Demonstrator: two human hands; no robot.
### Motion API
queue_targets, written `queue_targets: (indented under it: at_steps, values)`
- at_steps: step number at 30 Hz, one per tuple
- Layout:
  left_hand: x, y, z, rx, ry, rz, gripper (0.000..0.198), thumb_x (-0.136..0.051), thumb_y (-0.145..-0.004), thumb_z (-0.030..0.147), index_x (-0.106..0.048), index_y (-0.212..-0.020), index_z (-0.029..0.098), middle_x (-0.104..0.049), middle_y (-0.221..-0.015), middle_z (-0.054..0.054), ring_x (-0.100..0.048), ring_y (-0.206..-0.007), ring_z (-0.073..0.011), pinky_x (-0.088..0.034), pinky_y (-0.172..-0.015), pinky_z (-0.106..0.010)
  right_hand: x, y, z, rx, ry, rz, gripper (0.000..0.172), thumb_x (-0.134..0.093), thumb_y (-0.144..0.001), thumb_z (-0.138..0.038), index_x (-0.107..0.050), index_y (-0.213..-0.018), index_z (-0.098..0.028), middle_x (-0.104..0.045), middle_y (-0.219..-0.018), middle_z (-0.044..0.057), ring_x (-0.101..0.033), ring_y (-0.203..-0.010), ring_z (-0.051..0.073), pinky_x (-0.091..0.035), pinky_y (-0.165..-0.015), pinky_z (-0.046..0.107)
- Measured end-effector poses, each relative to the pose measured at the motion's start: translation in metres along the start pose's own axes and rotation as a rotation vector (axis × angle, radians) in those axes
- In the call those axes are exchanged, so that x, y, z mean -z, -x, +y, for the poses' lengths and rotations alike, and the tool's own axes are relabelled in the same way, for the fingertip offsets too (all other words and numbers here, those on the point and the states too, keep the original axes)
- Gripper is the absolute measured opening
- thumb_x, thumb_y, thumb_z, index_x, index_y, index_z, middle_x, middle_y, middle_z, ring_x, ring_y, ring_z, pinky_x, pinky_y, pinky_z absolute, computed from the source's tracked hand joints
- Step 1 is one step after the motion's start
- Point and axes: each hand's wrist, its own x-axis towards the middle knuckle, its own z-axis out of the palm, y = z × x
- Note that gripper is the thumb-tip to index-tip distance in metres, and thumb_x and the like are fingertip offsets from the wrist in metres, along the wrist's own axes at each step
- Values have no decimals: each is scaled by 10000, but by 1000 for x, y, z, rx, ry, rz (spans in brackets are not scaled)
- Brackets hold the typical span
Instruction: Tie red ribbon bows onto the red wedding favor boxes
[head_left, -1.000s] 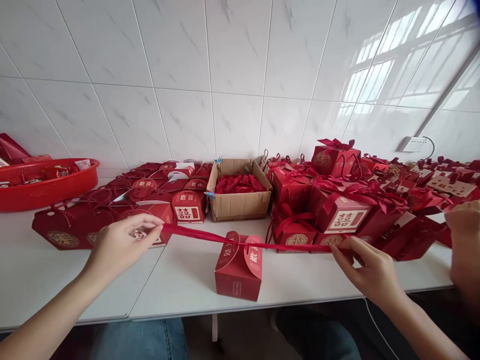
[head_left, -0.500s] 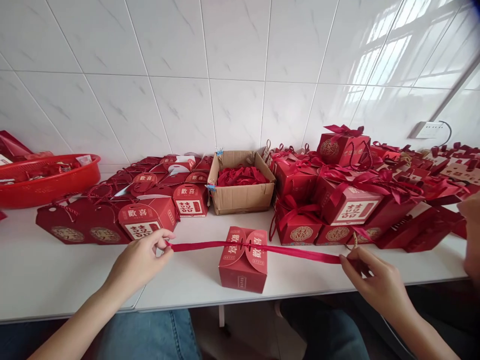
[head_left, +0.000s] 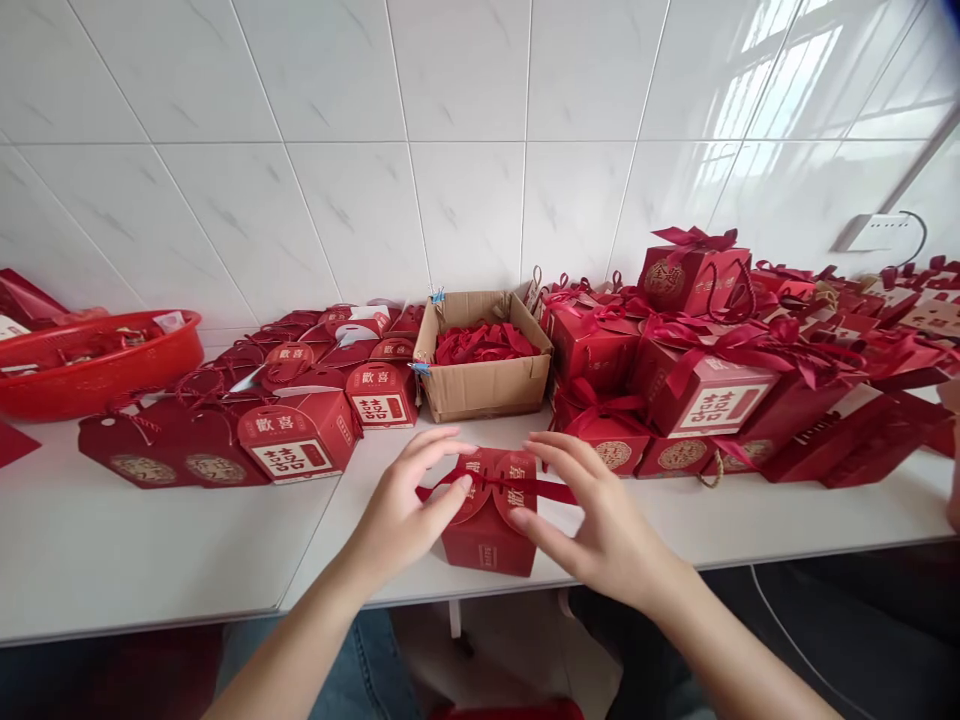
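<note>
A small red gift box (head_left: pixel 491 545) with gold lettering stands near the table's front edge. A dark red ribbon (head_left: pixel 551 490) runs across its top through the slots in the flaps. At the box's left side is my left hand (head_left: pixel 412 500), fingers apart, its thumb by the ribbon on the lid. On the other side my right hand (head_left: pixel 600 515) is spread, with thumb and fingers around the box's right top edge. Neither hand is closed on the ribbon.
Behind the box stands a cardboard carton (head_left: pixel 487 390) of red ribbons. Untied red boxes (head_left: pixel 300 440) are at the left beside a red plastic basket (head_left: pixel 112 370). Boxes with bows (head_left: pixel 705 390) are piled at the right. Part of another person's hand (head_left: pixel 954 490) shows at the right edge.
Both hands have let go of the stretched ribbon ends and moved inward to the box. The ribbon ends have dropped close to it, and the lid lettering now looks turned around.
</note>
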Motion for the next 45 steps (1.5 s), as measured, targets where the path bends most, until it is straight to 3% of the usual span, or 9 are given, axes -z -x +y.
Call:
queue_targets:
  at_steps: [3,8,16,21,24,27,31,36,45]
  values:
    - [-9,-1,-2,41,77,-49,263,-540,-848,323,-655,-1074,255,-534,-1327,-58,-477,-1284,-232,-399,-1086,-371,-17,-4,3,-56,-16,-98,670,-636,-828,-447,-426,-1375,-122,-422,-1424,207,-426,-1319,330,-447,-1044,483]
    - [-12,0,-4,49,100,-59,261,-548,-848,309,-648,-1079,240,-544,-1308,-65,-490,-1264,-228,-419,-1065,-347,-26,-4,5,-98,-134,-81,566,-646,-810,-330,-465,-1317,-157,-519,-1296,164,-546,-1171,270,-492,-992,418]
    - [-13,-1,-6,-14,54,-94,229,-532,-867,280,-634,-1071,253,-539,-1288,-61,-496,-1242,-229,-419,-1055,-356,-25,-10,2,-52,-127,-58,416,-677,-769,-288,-558,-1152,-177,-587,-1165,130,-583,-1056,268,-509,-925,445]
    - [-15,2,-14,4,78,-111,227,-528,-886,330,-612,-1089,274,-495,-1327,-62,-443,-1288,-245,-401,-1064,-384,-22,-5,4,-103,-109,-115,479,-635,-834,-468,-577,-1220,-190,-458,-1369,172,-499,-1236,322,-462,-1007,488]
    - [-16,4,-20,73,153,-75,295,-546,-878,362,-539,-1161,280,-422,-1395,-70,-433,-1294,-259,-415,-1043,-404,-22,1,8,-144,-153,-86,370,-509,-929,-402,-558,-1244,-214,-378,-1429,158,-420,-1325,294,-446,-1039,443]
    - [-17,4,-22,141,195,-78,388,-573,-860,389,-456,-1211,272,-440,-1353,-90,-457,-1256,-260,-429,-1015,-410,-23,6,13,-185,-162,14,319,-521,-924,-362,-543,-1205,-212,-456,-1324,148,-494,-1236,262,-473,-995,400]
    - [-17,2,-19,203,217,-114,353,-589,-836,408,-432,-1103,236,-513,-1140,-75,-527,-1086,-219,-469,-919,-354,-25,8,18,-287,-184,62,284,-583,-881,-387,-534,-1081,-191,-559,-1085,104,-593,-933,205,-515,-817,338]
    - [-18,1,-12,253,260,-146,297,-603,-811,429,-397,-887,228,-453,-811,25,-469,-681,-125,-429,-644,-245,-25,3,24,-554,-494,-124,376,-615,-832,-520,-424,-871,-198,-520,-776,-9,-493,-632,115,-415,-564,235]
    - [-17,-1,-18,247,396,-226,358,-620,-811,459,-344,-826,231,-392,-745,48,-385,-637,-109,-359,-579,-206,-16,-12,28,-633,-748,-308,380,-678,-771,-518,-527,-852,-178,-543,-802,-7,-504,-721,134,-404,-643,231]
